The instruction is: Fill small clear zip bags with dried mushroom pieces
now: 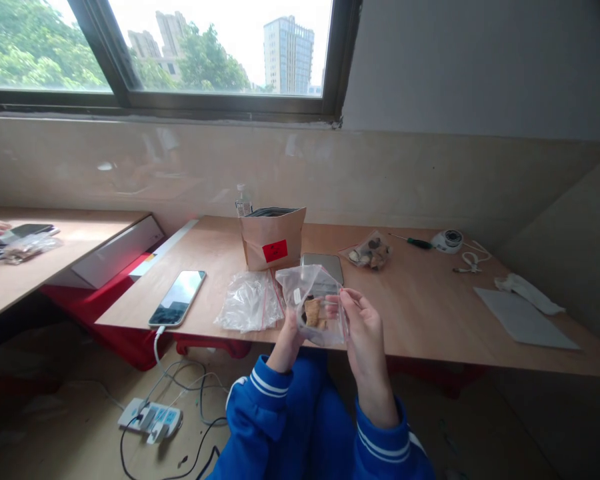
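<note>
Fingers of the left hand (291, 333), part-hidden, closed on the clear bag (331, 337) of brown pieces (312, 312), above the table's (420, 320) front edge | its right side pinched by the right hand (366, 323) | bag apparently being handled; steady grip called for

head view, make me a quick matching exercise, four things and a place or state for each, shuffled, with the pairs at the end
1. phone
2. clear bag with tan pieces
3. brown pouch
4. screwdriver

A. bears a red label
B. beside the white dome camera
C. white cable attached
D. held by left hand and right hand

Pairs: 1-C, 2-D, 3-A, 4-B
</note>
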`<act>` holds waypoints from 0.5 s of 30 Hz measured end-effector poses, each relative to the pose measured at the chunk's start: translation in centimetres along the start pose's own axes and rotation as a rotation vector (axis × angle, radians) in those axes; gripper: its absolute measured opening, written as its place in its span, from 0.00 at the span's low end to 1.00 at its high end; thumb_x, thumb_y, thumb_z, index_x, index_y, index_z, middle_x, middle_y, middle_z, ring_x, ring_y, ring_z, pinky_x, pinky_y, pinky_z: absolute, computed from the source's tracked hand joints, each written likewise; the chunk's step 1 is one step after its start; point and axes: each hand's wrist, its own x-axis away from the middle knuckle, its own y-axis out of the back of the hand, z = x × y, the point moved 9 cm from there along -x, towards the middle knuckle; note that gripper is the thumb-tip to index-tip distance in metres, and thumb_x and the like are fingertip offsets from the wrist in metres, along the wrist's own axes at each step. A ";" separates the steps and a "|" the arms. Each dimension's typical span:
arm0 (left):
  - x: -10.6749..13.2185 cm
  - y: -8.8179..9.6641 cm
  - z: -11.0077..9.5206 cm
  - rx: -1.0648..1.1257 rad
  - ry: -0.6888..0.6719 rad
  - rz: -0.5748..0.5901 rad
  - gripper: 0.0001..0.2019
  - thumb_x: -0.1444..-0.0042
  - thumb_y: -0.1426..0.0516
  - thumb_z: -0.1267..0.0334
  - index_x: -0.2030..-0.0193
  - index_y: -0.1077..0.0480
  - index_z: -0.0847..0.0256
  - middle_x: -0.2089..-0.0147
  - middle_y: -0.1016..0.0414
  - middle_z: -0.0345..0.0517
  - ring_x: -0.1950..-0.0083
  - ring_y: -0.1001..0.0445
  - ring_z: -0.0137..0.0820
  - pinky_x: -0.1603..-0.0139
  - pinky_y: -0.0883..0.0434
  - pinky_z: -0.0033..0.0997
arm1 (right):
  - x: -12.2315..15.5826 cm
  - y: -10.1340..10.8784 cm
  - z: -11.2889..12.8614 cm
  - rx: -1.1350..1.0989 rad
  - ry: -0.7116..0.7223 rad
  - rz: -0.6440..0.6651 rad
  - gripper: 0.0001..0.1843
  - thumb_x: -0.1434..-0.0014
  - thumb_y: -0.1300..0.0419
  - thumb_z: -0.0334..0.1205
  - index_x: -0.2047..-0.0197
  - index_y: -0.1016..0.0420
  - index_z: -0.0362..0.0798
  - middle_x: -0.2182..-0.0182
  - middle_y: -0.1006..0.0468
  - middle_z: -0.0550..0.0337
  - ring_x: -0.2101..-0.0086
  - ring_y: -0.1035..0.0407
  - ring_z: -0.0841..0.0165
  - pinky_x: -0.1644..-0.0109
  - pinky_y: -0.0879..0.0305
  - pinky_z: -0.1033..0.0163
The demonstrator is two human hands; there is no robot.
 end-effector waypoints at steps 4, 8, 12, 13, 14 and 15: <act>0.3 0.8 -0.6 -0.029 -0.034 -0.042 0.33 0.48 0.43 0.43 0.39 0.39 0.57 0.60 0.24 0.49 0.66 0.25 0.31 0.68 0.28 0.30 | 0.0 -0.1 1.6 0.181 0.208 -0.034 0.17 0.49 0.35 0.47 0.60 0.28 0.46 0.64 0.21 0.53 0.66 0.26 0.66 0.61 0.28 0.60; 0.1 2.4 -1.3 -0.165 -0.048 -0.148 0.33 0.47 0.47 0.39 0.41 0.40 0.59 0.78 0.32 0.35 0.87 0.45 0.19 0.89 0.47 0.19 | 0.3 -3.1 4.1 0.421 0.376 0.174 0.11 0.42 0.41 0.43 0.58 0.26 0.48 0.61 0.23 0.55 0.62 0.27 0.66 0.57 0.29 0.61; 0.2 3.2 -2.2 -0.183 -0.072 -0.174 0.34 0.48 0.49 0.36 0.45 0.35 0.62 0.81 0.37 0.35 0.87 0.47 0.19 0.89 0.50 0.18 | 0.0 -7.5 3.5 0.678 0.361 0.567 0.12 0.40 0.45 0.39 0.54 0.26 0.49 0.56 0.25 0.55 0.58 0.28 0.66 0.54 0.30 0.61; 0.3 3.4 -2.5 -0.186 -0.081 -0.174 0.34 0.47 0.51 0.36 0.45 0.34 0.63 0.82 0.37 0.36 0.87 0.47 0.19 0.89 0.50 0.19 | -0.1 -8.4 2.9 0.730 0.352 0.658 0.13 0.40 0.45 0.38 0.53 0.27 0.49 0.55 0.25 0.55 0.57 0.29 0.66 0.53 0.31 0.61; 0.3 3.5 -2.7 -0.195 -0.091 -0.176 0.35 0.47 0.52 0.36 0.46 0.33 0.64 0.81 0.36 0.37 0.86 0.47 0.19 0.89 0.50 0.19 | -0.1 -9.2 2.2 0.770 0.341 0.743 0.13 0.40 0.45 0.38 0.52 0.28 0.49 0.54 0.25 0.55 0.57 0.29 0.65 0.52 0.32 0.60; 0.2 3.7 -3.0 -0.207 -0.101 -0.186 0.34 0.46 0.52 0.36 0.47 0.32 0.65 0.80 0.34 0.39 0.86 0.44 0.20 0.88 0.47 0.20 | -0.1 -9.8 1.5 0.798 0.331 0.814 0.14 0.40 0.44 0.39 0.51 0.28 0.49 0.54 0.25 0.54 0.57 0.29 0.65 0.52 0.32 0.59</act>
